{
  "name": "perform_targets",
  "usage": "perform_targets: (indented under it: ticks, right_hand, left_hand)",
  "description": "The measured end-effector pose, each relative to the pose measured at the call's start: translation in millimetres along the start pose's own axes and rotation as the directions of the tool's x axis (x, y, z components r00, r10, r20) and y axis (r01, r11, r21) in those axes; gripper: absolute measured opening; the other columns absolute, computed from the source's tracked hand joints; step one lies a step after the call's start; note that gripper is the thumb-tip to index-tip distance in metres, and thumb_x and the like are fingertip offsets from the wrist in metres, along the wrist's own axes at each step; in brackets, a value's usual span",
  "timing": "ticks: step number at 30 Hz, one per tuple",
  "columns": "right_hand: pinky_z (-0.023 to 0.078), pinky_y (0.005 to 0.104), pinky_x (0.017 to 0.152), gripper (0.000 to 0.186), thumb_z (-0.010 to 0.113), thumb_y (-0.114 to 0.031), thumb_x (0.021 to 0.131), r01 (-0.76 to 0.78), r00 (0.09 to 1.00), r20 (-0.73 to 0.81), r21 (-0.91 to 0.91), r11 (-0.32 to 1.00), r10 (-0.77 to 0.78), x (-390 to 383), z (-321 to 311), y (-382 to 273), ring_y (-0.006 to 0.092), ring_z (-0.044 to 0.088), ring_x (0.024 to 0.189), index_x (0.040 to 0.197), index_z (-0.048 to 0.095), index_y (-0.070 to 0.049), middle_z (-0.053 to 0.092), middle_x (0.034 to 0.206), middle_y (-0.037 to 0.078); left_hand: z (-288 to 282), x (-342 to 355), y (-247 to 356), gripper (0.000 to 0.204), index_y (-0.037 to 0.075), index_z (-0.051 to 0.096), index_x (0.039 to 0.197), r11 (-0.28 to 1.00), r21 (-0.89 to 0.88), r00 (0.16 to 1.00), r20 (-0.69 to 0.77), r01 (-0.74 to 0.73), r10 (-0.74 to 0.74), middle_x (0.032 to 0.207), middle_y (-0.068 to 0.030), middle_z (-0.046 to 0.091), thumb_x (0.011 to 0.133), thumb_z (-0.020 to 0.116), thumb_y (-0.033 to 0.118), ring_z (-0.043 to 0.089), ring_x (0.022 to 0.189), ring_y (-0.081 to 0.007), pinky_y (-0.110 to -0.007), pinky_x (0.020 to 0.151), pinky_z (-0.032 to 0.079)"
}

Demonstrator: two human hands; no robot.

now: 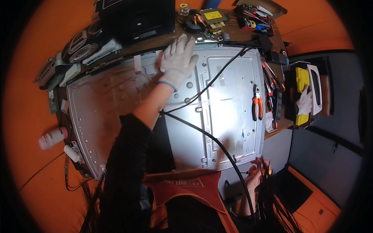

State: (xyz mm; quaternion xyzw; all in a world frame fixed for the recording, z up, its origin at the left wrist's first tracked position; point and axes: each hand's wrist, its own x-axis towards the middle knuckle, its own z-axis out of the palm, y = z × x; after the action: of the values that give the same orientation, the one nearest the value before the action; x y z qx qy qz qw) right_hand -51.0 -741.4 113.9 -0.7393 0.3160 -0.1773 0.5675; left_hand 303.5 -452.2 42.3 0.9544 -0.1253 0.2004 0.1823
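My left hand [178,58], in a white knit glove with a blue cuff, lies flat near the far edge of a large silver metal panel [233,73]. Its fingers are stretched toward that edge, thumb apart. Below the panel's near right corner, my bare right hand [257,171] is closed around a screwdriver [269,171] with a yellow-orange handle. Pliers [257,106] with orange and black grips rest on the panel's right side. Across the panel runs a black cable [217,75], and another black cable [210,136] bends down toward me. Thin reddish wires [116,75] lie on the left part.
A black flat device [136,23] stands at the back left, beside white plastic parts [103,52]. Electronic parts [213,17] and a tool box [256,21] line the far edge. Several hand tools [274,77] lie at right, near a yellow case [302,79]. A pinkish bottle [53,138] is at left.
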Motion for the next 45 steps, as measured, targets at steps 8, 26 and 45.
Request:
perform_targets:
  ticks: [8,26,45]
  right_hand:
    - [0.037,0.0162,0.044,0.014,0.052,-0.015,0.097,0.064,0.992,0.112,-0.004,0.998,-0.064,34.4,-29.6,9.8,0.0106,0.057,0.064,0.104,0.051,-0.002,0.062,0.097,0.013]
    - [0.045,0.0215,0.056,0.025,0.056,-0.033,0.093,0.467,0.877,0.066,0.116,0.876,-0.476,204.1,66.9,-11.3,0.0107,0.053,0.07,0.089,0.052,-0.009,0.051,0.08,0.004]
    - [0.038,0.0175,0.043,0.026,0.068,-0.019,0.088,0.417,0.804,0.461,0.012,0.909,-0.375,304.4,326.5,-66.1,0.0046,0.055,0.049,0.074,0.053,-0.003,0.059,0.058,0.001]
  left_hand:
    - [42.5,63.2,-3.7,0.033,0.016,0.056,0.116,0.975,0.213,0.869,0.469,0.063,-0.158,0.109,-0.007,0.063,0.091,0.051,0.036,0.059,0.107,-0.0245,-0.038,0.094,0.041]
    - [36.7,12.2,3.9,0.044,0.012,0.061,0.114,0.972,0.027,0.972,0.009,-0.235,0.235,0.11,-0.0122,0.06,0.071,0.066,0.021,0.052,0.11,-0.031,-0.046,0.106,0.035]
    - [50.8,6.3,-4.1,0.039,0.027,0.07,0.103,0.977,-0.088,0.981,-0.044,-0.194,0.19,0.113,-0.0085,0.054,0.064,0.072,0.029,0.048,0.108,-0.0292,-0.049,0.101,0.04]
